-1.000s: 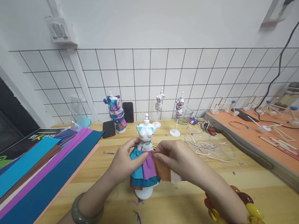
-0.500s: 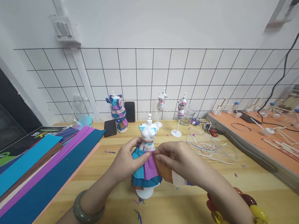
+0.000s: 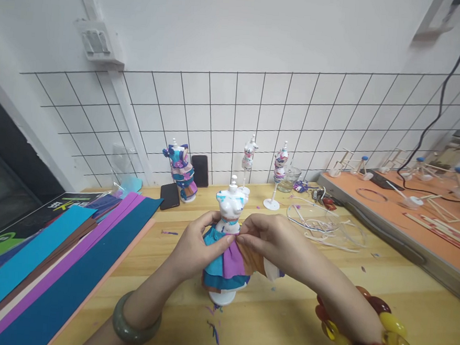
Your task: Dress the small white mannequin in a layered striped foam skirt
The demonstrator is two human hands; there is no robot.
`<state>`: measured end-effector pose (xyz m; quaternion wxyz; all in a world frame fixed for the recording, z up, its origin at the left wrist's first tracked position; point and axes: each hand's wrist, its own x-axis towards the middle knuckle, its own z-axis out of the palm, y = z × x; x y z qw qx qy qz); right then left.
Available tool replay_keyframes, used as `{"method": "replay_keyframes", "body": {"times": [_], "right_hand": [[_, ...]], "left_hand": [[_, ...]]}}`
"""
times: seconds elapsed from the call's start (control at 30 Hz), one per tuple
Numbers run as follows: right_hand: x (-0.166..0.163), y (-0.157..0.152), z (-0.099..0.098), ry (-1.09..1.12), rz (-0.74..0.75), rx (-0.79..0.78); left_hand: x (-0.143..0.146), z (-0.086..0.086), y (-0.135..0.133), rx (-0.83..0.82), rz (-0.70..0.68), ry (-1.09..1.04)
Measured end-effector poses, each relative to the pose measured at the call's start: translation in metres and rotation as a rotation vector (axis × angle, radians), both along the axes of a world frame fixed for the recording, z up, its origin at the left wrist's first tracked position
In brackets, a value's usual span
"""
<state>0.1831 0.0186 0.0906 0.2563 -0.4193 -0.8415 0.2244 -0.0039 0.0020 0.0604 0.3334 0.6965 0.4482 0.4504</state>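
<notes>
A small white mannequin on a round base stands on the wooden table, wearing a layered paper skirt of blue and purple pieces. My left hand wraps the skirt's left side at the waist. My right hand pinches a brown paper strip against the waist on the right side. Both hands' fingers are closed on the paper.
Long coloured paper strips lie at the left. Three other mannequins, two phones, a glass bowl and plastic scraps stand behind. An orange board with stick models lies at the right.
My right hand has drawn the brown strip in closer and pressed it tighter to the waist. The view has shifted slightly.
</notes>
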Motion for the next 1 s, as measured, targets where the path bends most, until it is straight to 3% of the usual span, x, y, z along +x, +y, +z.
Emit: {"method": "replay_keyframes", "body": {"times": [0.33, 1.0], "right_hand": [[-0.0036, -0.0012, -0.0027, 0.022, 0.020, 0.017], [-0.0037, -0.0005, -0.0022, 0.072, 0.035, -0.035]], "left_hand": [[0.0038, -0.0018, 0.0000, -0.039, 0.080, -0.051], [-0.0028, 0.0016, 0.0013, -0.013, 0.003, -0.031]]}}
